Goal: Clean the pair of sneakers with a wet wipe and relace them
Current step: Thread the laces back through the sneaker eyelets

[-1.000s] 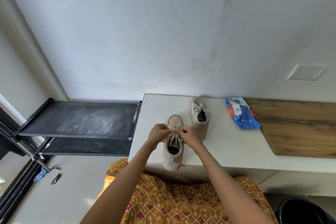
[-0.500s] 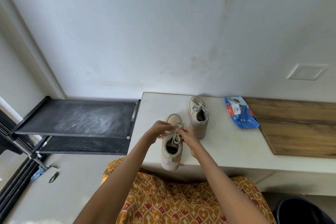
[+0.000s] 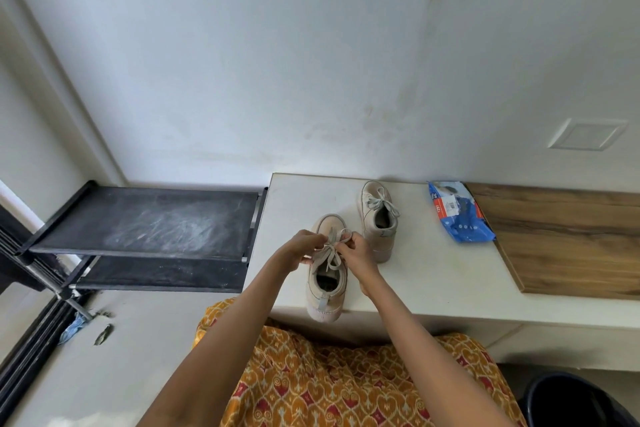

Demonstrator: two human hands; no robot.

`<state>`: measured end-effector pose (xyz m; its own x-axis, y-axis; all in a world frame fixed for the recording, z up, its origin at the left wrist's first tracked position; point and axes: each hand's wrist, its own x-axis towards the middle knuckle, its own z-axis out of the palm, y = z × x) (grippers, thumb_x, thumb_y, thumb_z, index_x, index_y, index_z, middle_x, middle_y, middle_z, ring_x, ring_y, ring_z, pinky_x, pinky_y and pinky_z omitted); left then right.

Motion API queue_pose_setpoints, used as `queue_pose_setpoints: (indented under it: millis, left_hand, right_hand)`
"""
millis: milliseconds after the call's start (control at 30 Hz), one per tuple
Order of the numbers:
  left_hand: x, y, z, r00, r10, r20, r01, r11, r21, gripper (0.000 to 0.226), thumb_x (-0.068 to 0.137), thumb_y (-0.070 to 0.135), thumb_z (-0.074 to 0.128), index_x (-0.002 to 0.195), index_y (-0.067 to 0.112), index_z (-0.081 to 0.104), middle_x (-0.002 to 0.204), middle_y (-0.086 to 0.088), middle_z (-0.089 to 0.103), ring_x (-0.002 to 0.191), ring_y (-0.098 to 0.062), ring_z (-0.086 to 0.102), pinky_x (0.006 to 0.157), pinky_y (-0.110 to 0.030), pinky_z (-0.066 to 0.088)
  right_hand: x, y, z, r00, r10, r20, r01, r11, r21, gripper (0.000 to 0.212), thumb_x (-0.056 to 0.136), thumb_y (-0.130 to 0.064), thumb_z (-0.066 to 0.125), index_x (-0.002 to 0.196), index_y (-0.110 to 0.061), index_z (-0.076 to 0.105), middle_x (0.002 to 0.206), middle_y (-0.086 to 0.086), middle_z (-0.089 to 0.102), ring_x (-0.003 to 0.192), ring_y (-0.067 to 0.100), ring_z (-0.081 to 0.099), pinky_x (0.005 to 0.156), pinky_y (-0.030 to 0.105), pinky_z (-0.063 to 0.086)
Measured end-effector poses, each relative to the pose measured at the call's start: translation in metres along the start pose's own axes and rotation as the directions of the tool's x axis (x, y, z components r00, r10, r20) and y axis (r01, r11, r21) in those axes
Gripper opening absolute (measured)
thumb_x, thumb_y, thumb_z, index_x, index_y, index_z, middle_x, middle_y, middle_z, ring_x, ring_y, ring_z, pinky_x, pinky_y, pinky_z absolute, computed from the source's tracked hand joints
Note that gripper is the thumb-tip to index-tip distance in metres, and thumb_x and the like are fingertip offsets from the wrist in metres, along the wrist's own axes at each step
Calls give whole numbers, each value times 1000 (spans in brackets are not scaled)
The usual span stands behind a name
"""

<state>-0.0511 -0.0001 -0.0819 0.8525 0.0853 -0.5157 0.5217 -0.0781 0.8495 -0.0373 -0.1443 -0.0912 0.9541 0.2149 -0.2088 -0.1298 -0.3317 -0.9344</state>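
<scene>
a: where are the arms?

b: both bare forearms reach forward from the bottom edge and converge toward the middle.

a: and the hands?

b: left hand [image 3: 300, 251] and right hand [image 3: 356, 252] sit close together, knuckles up, fingers curled inward and pinched, wrists slightly bent, fingertips nearly meeting.

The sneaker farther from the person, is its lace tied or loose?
Tied. The far sneaker shows a finished bow across its tongue, and neither hand touches it; both hands work on the near sneaker.
</scene>
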Motion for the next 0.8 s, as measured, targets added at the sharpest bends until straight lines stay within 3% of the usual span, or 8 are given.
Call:
queue_pose_setpoints:
  millis: [167, 333, 400, 567, 800]
  left_hand:
    - [-3, 0, 5, 1000, 4, 3, -5, 998, 58, 25, 97, 26, 42, 76, 17, 52, 71, 1, 51, 62, -10, 46, 62, -25, 35]
    - [-5, 2, -3, 994, -5, 106, -4, 996, 86, 36, 90, 44, 57, 103, 11, 63, 89, -2, 61, 80, -15, 54, 68, -25, 42]
    - [-3, 1, -1, 998, 5, 55, -8, 999, 44, 33, 86, 35, 66, 104, 7, 65, 80, -1, 62, 73, -13, 55, 64, -23, 43]
    - [1, -2, 3, 991, -35, -128, 23, 995, -94, 10, 82, 12, 70, 82, 4, 63, 72, -8, 61, 58, -15, 56, 53, -23, 46]
    - [1, 1, 9, 975, -61, -214, 32, 990, -135, 19, 88, 8, 59, 70, 4, 55, 65, -10, 56, 50, -18, 50, 46, -23, 41]
  right_hand:
    - [1, 0, 1, 999, -18, -27, 16, 999, -49, 3, 85, -16, 62, 86, -15, 59, 84, 4, 65, 80, 18, 59, 78, 39, 50]
    - [-4, -5, -2, 999, -42, 10, 43, 996, -82, 7, 88, -11, 58, 88, -18, 57, 85, 1, 63, 86, 21, 61, 82, 39, 51]
    - [-6, -7, -3, 999, -44, 11, 45, 993, -112, 8, 88, -11, 57, 88, -19, 56, 86, 0, 63, 89, 22, 61, 83, 40, 50]
    - [-3, -13, -2, 998, -64, 8, 64, 950, -305, 12, 88, -17, 60, 97, -9, 56, 100, 9, 66, 93, 26, 61, 84, 41, 49]
    - [-4, -18, 0, 994, -106, 35, 111, 906, -408, 8, 89, -14, 58, 90, -14, 50, 101, 11, 66, 97, 29, 61, 82, 38, 46]
